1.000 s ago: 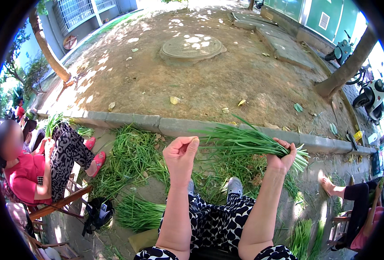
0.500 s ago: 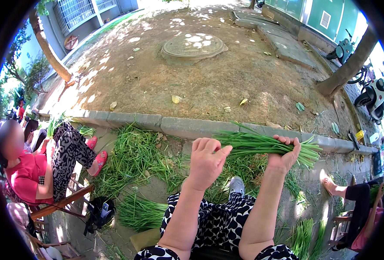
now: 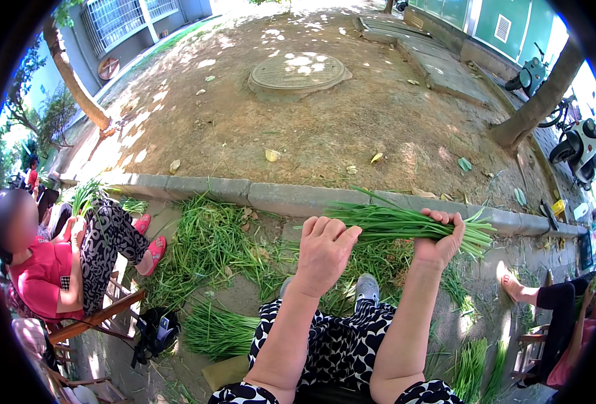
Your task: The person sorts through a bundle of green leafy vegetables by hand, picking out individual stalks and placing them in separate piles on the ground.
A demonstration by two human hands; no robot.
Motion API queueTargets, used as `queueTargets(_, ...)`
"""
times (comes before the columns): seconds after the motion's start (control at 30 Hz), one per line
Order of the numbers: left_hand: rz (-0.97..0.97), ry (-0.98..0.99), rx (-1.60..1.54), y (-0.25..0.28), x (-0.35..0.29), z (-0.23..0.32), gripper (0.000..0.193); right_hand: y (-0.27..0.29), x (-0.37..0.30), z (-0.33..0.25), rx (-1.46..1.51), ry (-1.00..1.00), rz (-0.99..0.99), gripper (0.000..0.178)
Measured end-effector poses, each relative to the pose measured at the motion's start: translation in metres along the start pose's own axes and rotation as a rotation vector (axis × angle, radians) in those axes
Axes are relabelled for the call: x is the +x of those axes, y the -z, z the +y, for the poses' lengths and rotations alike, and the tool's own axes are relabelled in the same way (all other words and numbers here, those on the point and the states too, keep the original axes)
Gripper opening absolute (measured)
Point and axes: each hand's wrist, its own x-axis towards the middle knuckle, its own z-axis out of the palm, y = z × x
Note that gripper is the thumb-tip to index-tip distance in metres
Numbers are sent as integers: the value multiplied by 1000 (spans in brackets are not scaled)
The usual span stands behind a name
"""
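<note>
My right hand [image 3: 441, 237] is wrapped round a bunch of green chives [image 3: 385, 221] near its pale stem ends. The bunch lies almost level in the air, its leaf tips pointing left. My left hand [image 3: 326, 252] is closed beside those tips, with fingers curled and thumb pressed in. Whether a leaf is pinched there is hidden behind the fingers. Below, loose green leaves [image 3: 200, 239] are heaped on the ground, and a neater pile of chives [image 3: 220, 330] lies by my left knee. More bunches [image 3: 471, 367] stand low at the right.
A stone kerb [image 3: 291, 197] crosses ahead, with bare soil and a round manhole cover [image 3: 298, 73] beyond. At left a seated person [image 3: 49, 273] holds chives, near a black bag [image 3: 153, 333]. Another person's leg [image 3: 543, 296] shows at right. Scooters [image 3: 577, 151] stand far right.
My left hand has shifted slightly right at the leaf tips. The bunch in my right hand has moved very little. The person at left has tipped their chives slightly.
</note>
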Motion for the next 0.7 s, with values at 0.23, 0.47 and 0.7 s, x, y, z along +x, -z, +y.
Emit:
queueTargets(0.23, -24, -8, -16, -5, -3, -1, 17, -2, -2, 1, -6, 5, 15, 21)
queueTargets(0.47, -75, 22, -37, -2, -3, -3, 16, -1, -1, 0, 12, -9, 28, 21)
queueTargets(0.7, -133, 55, -34, 1, -2, 0, 19, 1, 0, -1, 10, -18, 21, 21)
